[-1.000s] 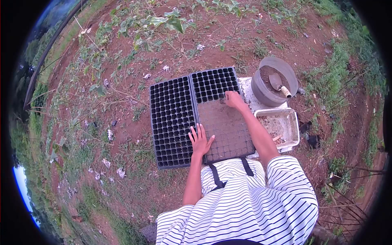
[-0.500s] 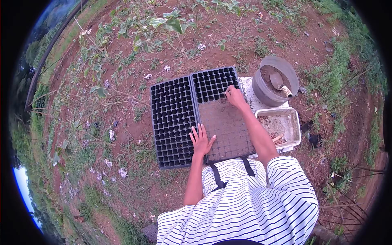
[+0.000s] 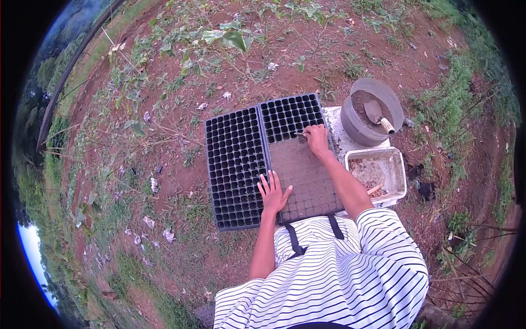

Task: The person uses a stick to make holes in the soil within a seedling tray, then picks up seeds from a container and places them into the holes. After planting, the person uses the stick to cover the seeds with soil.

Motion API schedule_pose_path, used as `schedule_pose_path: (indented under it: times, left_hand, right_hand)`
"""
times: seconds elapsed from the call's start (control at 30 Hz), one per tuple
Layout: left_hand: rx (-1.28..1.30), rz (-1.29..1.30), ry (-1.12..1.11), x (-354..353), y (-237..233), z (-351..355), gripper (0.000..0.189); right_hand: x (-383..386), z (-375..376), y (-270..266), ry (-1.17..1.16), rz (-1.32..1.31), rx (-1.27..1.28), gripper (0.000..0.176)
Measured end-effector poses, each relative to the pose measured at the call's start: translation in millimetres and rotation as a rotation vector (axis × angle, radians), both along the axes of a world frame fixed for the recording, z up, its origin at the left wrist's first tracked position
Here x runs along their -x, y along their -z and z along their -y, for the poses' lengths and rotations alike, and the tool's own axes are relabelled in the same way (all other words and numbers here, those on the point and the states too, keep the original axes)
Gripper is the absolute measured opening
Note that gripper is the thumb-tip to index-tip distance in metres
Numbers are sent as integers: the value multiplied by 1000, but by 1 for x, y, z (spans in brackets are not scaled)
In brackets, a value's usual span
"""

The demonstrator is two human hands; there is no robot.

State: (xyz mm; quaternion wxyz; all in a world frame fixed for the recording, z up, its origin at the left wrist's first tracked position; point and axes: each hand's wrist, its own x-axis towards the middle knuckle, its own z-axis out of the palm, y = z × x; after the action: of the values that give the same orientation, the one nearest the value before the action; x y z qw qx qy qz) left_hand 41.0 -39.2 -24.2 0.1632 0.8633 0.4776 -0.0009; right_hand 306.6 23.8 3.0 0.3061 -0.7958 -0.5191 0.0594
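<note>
Two black seedling trays lie side by side in front of me. The left seedling tray (image 3: pixel 235 170) has hollow, dark cells. In the right seedling tray (image 3: pixel 293 112), the far rows are hollow, and brown soil (image 3: pixel 298 170) fills the nearer cells. My left hand (image 3: pixel 274 194) lies flat with fingers spread, across the seam between the trays. My right hand (image 3: pixel 318 141) is closed in a pinch over the edge of the soil-filled rows. A small dark piece shows at its fingertips, too small to name.
To the right stands a grey round bucket (image 3: pixel 350 118) with soil and a trowel (image 3: pixel 373 111) inside. Nearer me is a white plastic basket (image 3: pixel 404 178) with bits of debris and a small wooden piece. Leafy plants (image 3: pixel 233 41) grow beyond the trays on reddish ground.
My right hand has moved slightly toward me, and a small dark piece now shows at its fingertips. My left hand stays in place on the trays. The view has shifted slightly.
</note>
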Motion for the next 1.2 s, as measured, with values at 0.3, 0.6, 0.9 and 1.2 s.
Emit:
schedule_pose_path:
  times: [0.3,0.6,0.9,1.2]
  left_hand:
    - [9,3,1,0,0,-1,91]
    - [-32,9,5,1,4,0,90]
    - [84,-39,1,-2,-11,-3,89]
    - [86,-47,-7,-1,-9,-1,90]
  right_hand:
    - [-9,16,-1,-226,66,-84,5]
    - [-14,15,15,22,94,-170,4]
    - [27,32,-5,-75,90,-128,7]
    - [96,50,13,48,5,-164,12]
